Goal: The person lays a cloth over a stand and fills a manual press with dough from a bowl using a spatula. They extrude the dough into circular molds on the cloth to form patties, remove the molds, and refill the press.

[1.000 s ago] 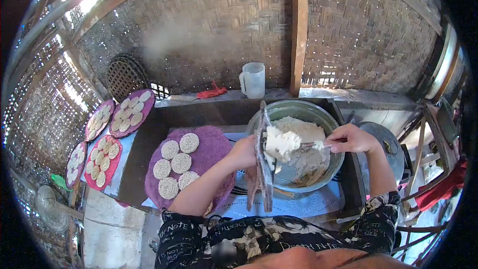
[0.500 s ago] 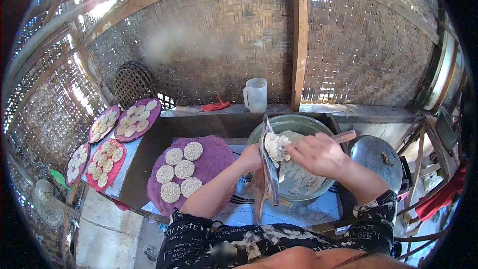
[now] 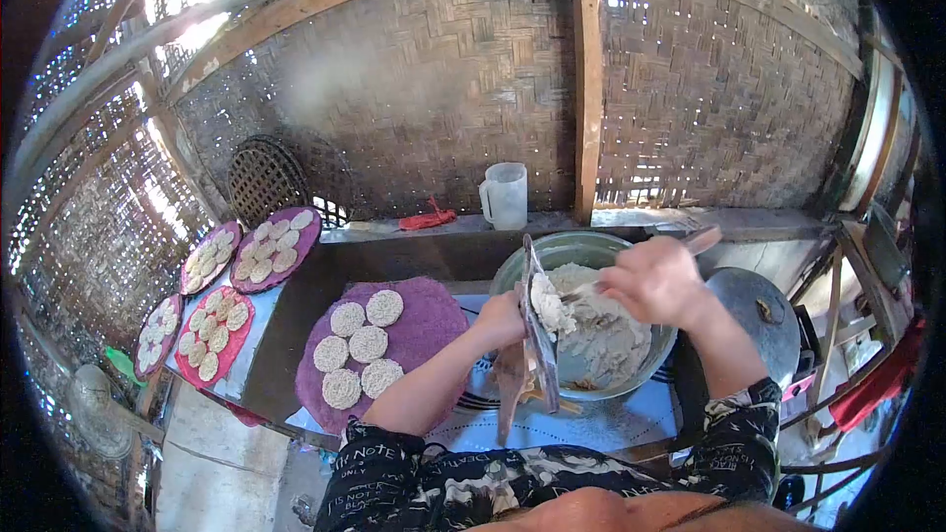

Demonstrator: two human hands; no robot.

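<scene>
My left hand [image 3: 503, 319] grips a worn wooden press-like tool [image 3: 541, 335], its plank tilted upright at the rim of a wide basin [image 3: 662, 360]. A lump of pale dough [image 3: 548, 301] sticks to the plank's right side. My right hand [image 3: 650, 281] is closed around a wooden-handled utensil [image 3: 702, 239]; the handle pokes out behind the fist and the other end points at the dough. More pale dough [image 3: 616, 340] lies in the basin below. To the left, several round, stringy cakes [image 3: 369, 344] rest on a purple mat [image 3: 434, 310].
Round purple and pink trays [image 3: 235, 345] with more pale discs stand at far left. A plastic pitcher [image 3: 506, 197] and a red bag [image 3: 427, 217] sit on the back ledge. A dark, lidded pot [image 3: 754, 320] stands right of the basin. A wooden post [image 3: 588, 89] rises behind.
My right hand has moved up and slightly right, away from the dough lump, with the utensil. My left hand still holds the press-like tool in nearly the same place. The view has shifted slightly.
</scene>
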